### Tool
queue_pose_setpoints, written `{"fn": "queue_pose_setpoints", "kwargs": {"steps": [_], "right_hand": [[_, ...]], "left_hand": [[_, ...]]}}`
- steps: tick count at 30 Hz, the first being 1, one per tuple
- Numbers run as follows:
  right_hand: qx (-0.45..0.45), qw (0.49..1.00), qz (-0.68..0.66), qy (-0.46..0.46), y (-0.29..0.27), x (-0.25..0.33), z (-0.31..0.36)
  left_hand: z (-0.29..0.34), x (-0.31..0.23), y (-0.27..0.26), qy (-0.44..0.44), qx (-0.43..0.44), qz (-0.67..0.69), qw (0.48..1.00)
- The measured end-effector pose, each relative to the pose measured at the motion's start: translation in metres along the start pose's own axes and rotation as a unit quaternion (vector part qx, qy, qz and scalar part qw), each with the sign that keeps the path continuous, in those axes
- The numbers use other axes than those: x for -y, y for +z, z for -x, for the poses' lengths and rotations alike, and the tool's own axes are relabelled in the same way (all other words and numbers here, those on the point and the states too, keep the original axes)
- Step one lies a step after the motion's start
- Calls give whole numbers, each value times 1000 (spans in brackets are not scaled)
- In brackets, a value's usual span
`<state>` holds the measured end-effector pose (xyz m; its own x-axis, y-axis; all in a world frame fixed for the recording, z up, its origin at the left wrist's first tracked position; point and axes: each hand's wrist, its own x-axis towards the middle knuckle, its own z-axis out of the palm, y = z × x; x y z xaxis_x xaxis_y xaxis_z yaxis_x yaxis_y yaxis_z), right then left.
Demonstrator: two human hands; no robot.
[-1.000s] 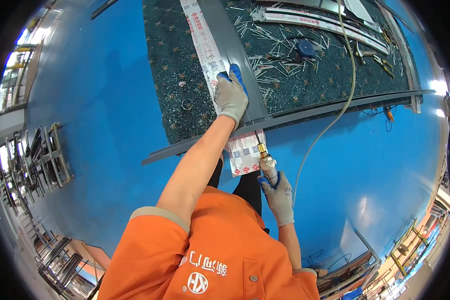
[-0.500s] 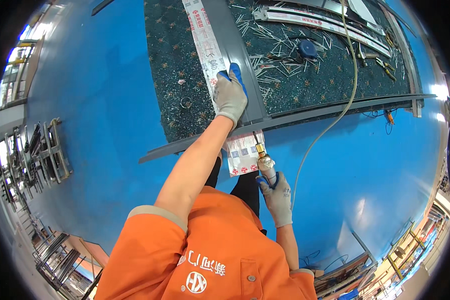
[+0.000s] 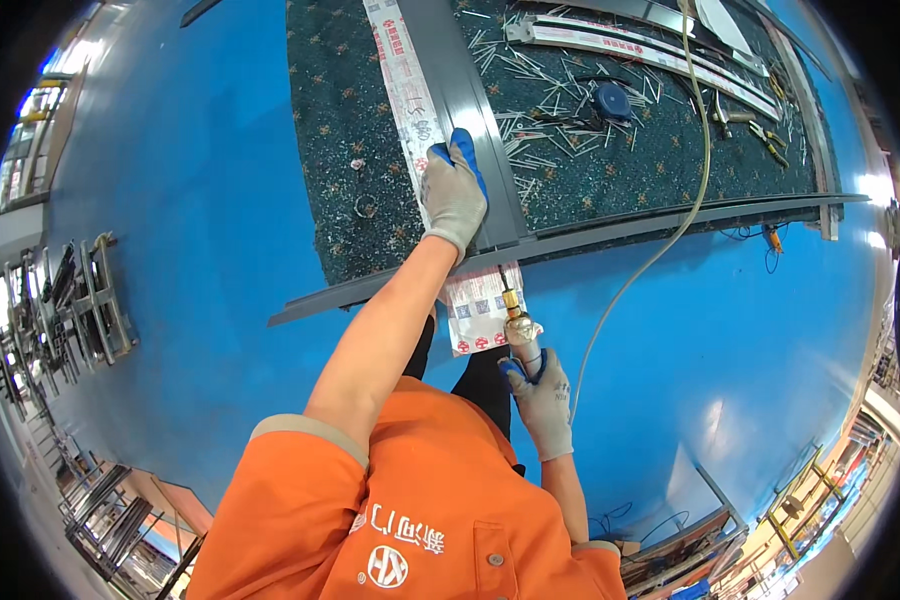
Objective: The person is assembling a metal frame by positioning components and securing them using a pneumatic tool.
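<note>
Grey profile (image 3: 458,88), white film (image 3: 404,82) alongside: red print (image 3: 391,42), dark handwriting (image 3: 423,130)

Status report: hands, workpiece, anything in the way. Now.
Left hand on grey profile. Right hand gripping power tool, bit pointed at crosswise bar. Hose crosses bar, right of tool.

The profile (image 3: 460,90) and the far edge of the table (image 3: 340,130) run out of view at the top. My left hand (image 3: 455,200) covers part of the profile; my right hand (image 3: 544,402) hides the tool's grip. Whether the bit (image 3: 504,277) touches the bar (image 3: 590,237) along the table's near edge, I cannot tell.
</note>
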<state>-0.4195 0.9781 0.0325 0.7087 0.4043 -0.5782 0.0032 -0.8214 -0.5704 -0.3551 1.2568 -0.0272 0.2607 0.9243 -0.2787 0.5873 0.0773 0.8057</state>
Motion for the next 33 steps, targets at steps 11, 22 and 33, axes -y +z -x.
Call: {"fn": "queue_pose_setpoints", "kwargs": {"steps": [11,22,33], "right_hand": [[4,1000,-22,0,3,-3,0],[0,1000,2,17,3,-2,-1],[17,1000,14,13,-4,4,-3]], "left_hand": [[-1,3,3,2,-4,-17,1000],[5,4,-2,6,18,36,999],[0,10,2,33,-3,-8,999]]}}
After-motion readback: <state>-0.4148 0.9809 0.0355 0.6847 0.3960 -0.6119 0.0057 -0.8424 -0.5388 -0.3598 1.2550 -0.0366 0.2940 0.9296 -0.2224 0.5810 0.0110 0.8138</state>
